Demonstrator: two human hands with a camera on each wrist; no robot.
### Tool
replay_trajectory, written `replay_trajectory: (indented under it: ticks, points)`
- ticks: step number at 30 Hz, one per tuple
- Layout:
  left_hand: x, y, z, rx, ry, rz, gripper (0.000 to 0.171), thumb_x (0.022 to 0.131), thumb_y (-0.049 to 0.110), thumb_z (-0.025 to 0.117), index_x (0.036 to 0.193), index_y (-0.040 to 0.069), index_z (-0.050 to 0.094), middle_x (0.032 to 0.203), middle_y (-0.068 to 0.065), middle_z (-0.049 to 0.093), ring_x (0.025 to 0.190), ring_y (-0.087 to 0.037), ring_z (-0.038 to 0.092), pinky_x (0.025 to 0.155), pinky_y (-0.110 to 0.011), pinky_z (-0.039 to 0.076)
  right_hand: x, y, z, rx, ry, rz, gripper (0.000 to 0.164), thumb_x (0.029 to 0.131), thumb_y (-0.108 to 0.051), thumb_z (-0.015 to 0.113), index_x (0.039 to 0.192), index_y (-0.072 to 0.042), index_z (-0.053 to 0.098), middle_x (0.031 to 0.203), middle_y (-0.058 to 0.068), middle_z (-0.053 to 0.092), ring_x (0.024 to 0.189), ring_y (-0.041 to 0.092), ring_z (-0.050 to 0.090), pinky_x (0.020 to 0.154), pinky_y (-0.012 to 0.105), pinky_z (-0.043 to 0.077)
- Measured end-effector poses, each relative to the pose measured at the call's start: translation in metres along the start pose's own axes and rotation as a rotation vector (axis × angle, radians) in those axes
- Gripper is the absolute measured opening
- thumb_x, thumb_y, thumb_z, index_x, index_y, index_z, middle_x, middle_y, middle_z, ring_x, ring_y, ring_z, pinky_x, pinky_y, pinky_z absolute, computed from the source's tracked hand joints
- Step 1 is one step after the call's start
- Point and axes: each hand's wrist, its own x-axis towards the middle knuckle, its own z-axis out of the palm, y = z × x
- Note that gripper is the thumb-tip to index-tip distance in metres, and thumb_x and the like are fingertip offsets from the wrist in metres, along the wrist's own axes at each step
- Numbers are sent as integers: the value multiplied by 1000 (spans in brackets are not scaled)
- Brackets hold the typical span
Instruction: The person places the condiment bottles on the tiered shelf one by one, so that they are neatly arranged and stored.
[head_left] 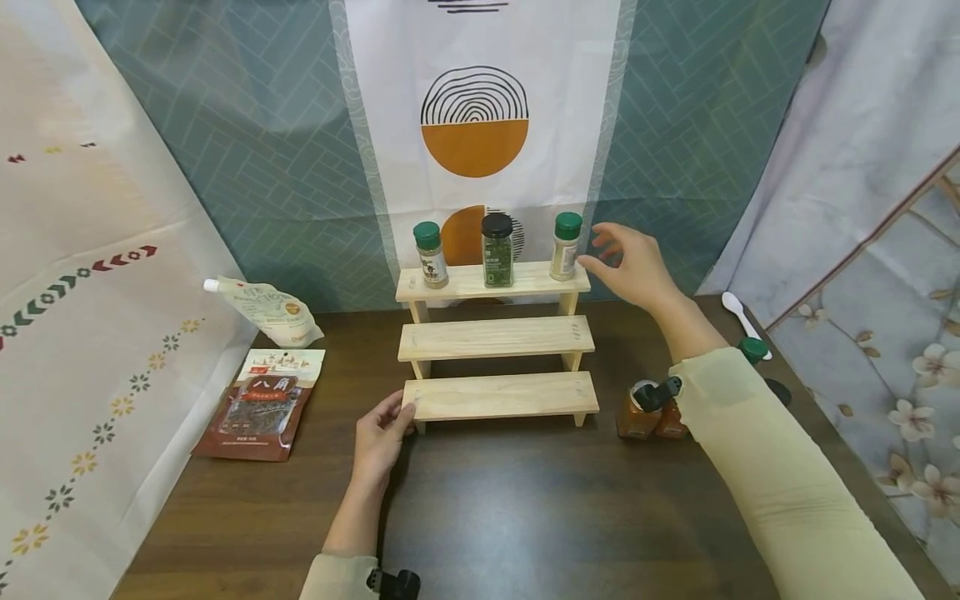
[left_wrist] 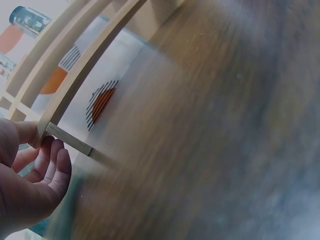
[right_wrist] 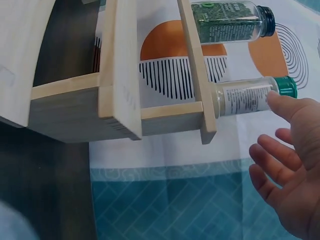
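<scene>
A wooden three-step rack [head_left: 497, 338] stands on the dark table. My left hand [head_left: 381, 440] grips the left end of its lowest step, thumb above and fingers curled beneath, as the left wrist view shows. On the top step stand a green-capped spice jar [head_left: 431, 257] at left, a black-capped jar of green flakes [head_left: 497, 252] in the middle and another green-capped spice jar [head_left: 566, 248] at right. Beside that right jar, my right hand [head_left: 632, 265] has its fingers spread and loosely bent. Its thumb overlaps the jar [right_wrist: 247, 96] in the right wrist view; contact is unclear.
Left of the rack lie a white-capped pouch [head_left: 273, 312] and a red-brown packet [head_left: 262, 406]. Jars of reddish-brown spice [head_left: 636, 417] stand at right, partly under my right sleeve. Farther right are a white spoon [head_left: 742, 317] and a green cap [head_left: 753, 349]. Fabric hangs behind.
</scene>
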Motion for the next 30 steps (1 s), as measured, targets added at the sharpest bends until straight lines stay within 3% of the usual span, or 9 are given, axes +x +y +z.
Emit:
replay_trajectory:
  ticks: [16,30]
  points:
    - [-3,3,0,-19,6,5,37,97,9,69,130,-6,64,104,-19,70,78,-11,65,70,-22,56,-47,18,-18,-81,-123,49,54,98,-31,70,136,4,57,121,26,65,104,42,64,86,56,53]
    - [1,-1,-1,-31,-25,2,39,98,9,68,133,-7,61,103,-16,70,78,-10,64,71,-21,56,-84,43,-30,-111,-129,50,51,97,-30,71,132,5,59,121,27,64,104,45,65,87,60,52]
